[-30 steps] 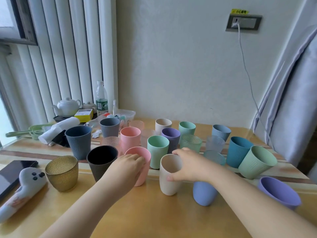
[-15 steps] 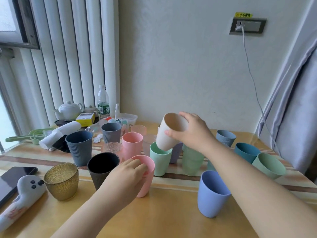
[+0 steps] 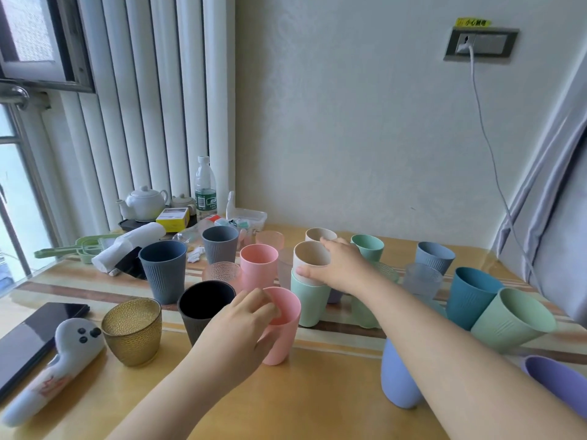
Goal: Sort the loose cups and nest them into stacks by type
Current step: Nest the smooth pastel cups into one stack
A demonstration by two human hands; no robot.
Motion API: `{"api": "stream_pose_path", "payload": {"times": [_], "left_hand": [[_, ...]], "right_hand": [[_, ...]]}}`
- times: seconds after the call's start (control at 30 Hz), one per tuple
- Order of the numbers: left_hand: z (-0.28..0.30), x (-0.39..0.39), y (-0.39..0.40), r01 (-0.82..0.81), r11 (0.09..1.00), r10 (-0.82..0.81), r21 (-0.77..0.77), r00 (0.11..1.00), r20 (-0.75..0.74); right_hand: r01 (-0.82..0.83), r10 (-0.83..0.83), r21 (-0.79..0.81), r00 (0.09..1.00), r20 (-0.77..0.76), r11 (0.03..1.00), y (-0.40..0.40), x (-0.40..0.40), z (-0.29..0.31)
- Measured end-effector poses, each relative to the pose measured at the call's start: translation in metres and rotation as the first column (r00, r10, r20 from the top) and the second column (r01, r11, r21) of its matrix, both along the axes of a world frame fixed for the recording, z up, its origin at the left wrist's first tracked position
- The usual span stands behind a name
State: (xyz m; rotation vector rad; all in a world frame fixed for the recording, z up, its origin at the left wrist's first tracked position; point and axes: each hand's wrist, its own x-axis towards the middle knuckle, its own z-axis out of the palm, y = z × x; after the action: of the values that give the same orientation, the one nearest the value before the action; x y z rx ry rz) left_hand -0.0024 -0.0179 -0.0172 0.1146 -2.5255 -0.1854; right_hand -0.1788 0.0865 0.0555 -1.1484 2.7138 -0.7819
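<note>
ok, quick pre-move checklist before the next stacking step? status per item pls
1. Beige cup seated in the mint cup: ok, upright, its upper part showing above the mint rim.
2. Right hand on the beige cup: ok, fingers round its rim side; release not yet done.
3. Left hand grip on the near pink cup: ok, fingertips at the rim, cup upright on the table.
4. Matching target: ok, second pink cup stands upright and open just behind.
5. Path there: cannot tell; black cup and clear pink glass crowd it.
</note>
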Motion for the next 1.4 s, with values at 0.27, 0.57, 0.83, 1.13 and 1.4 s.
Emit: {"api": "stream_pose_path", "payload": {"times": [0.27,0.57,0.83,1.13,1.4], "left_hand": [[-0.002,-0.003,-0.004,0.010,0.998,-0.013,-0.063,0.999,-0.052],[0.108,-0.015,-0.012,-0.013,0.998,0.001,-0.063,0.980,-0.198],[0.137,-0.063,-0.012,0.051,0.997,-0.040,0.050,0.978,-0.203],[0.135,-0.091,-0.008,0.057,0.993,-0.034,0.102,0.977,-0.210],[0.102,-0.096,-0.005,0.030,0.993,-0.027,0.117,0.999,-0.027]], "right_hand": [[0.000,0.001,-0.031,0.999,0.033,1.000,0.014,-0.002,-0.007],[-0.118,0.122,-0.187,0.992,0.009,0.975,0.046,-0.002,0.001],[-0.036,0.022,-0.226,0.998,-0.063,0.973,0.058,-0.012,0.004],[-0.047,0.016,-0.237,0.991,-0.132,0.970,0.069,-0.012,0.009],[-0.069,0.044,-0.228,0.993,-0.112,0.971,0.068,-0.008,0.002]]}}
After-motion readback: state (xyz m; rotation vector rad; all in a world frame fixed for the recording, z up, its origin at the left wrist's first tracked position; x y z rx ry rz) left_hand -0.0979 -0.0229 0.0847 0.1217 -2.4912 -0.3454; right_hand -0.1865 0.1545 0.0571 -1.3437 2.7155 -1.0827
